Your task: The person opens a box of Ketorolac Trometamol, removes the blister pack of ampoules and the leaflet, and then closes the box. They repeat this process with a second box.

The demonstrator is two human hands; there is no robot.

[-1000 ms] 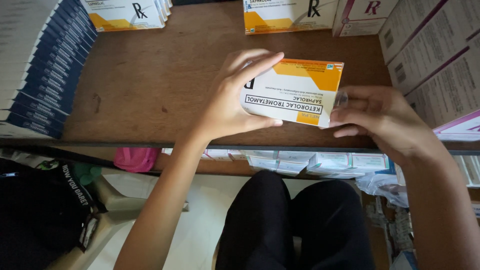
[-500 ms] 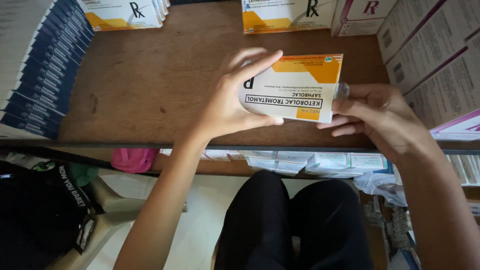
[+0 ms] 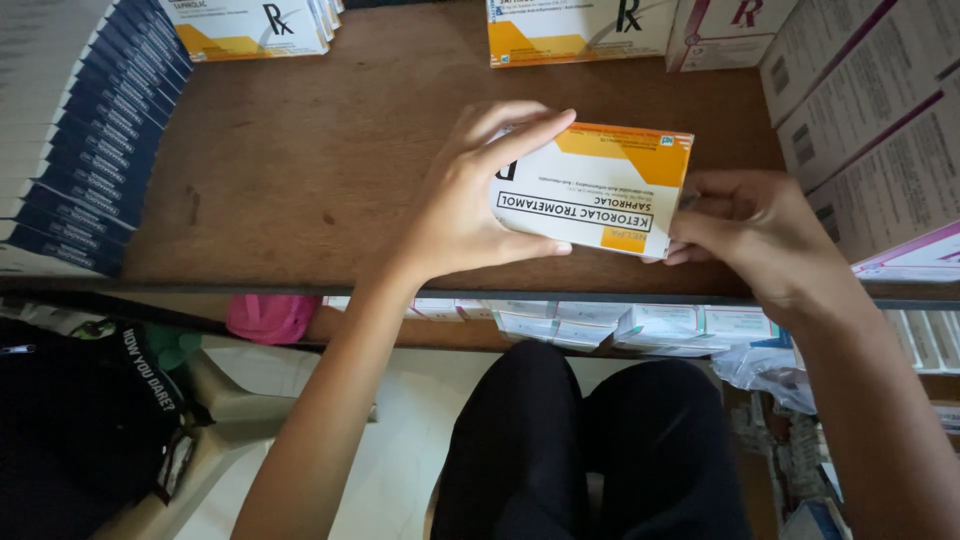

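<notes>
A white and orange medicine box (image 3: pixel 600 190) is held above a brown wooden shelf (image 3: pixel 320 170). My left hand (image 3: pixel 470 200) grips its left end, fingers spread over the top face and thumb underneath. At the box's right end my right hand (image 3: pixel 750 225) pinches the end flap with its fingertips. The box lies flat, its printed face up and its orange band on the far edge.
A row of dark blue boxes (image 3: pixel 90 140) lines the left side. More white and orange boxes (image 3: pixel 250 25) stand at the back, and grey-white cartons (image 3: pixel 870 110) stack at right. Small packets (image 3: pixel 640 325) lie on a lower shelf. My dark-clad knees (image 3: pixel 590 450) are below.
The box and both hands have stayed almost in place. My right fingers have closed in a little on the box's right end.
</notes>
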